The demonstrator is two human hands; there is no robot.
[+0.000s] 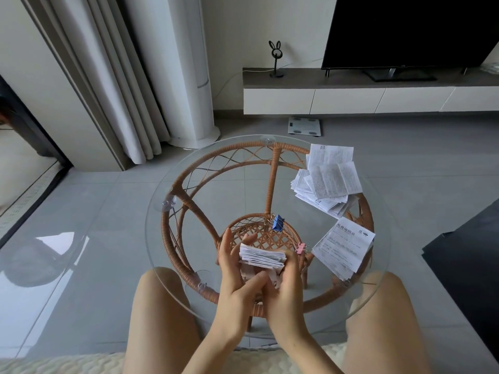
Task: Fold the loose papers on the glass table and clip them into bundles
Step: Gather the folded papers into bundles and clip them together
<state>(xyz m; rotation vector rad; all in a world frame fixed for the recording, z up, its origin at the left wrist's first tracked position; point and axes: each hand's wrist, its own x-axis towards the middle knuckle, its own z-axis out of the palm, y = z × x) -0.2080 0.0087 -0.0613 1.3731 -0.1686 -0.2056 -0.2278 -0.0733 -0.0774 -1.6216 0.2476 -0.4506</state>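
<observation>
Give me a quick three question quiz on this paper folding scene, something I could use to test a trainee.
1. Multiple choice: what do the left hand and right hand hold between them?
A) a folded paper bundle
B) a pen
C) a phone
2. True or false: the blue binder clip lies on the glass table, apart from both hands.
3. Count: how many binder clips lie loose on the glass?

Key
1. A
2. True
3. Two: the blue one and a pink binder clip beside the right hand.
</observation>
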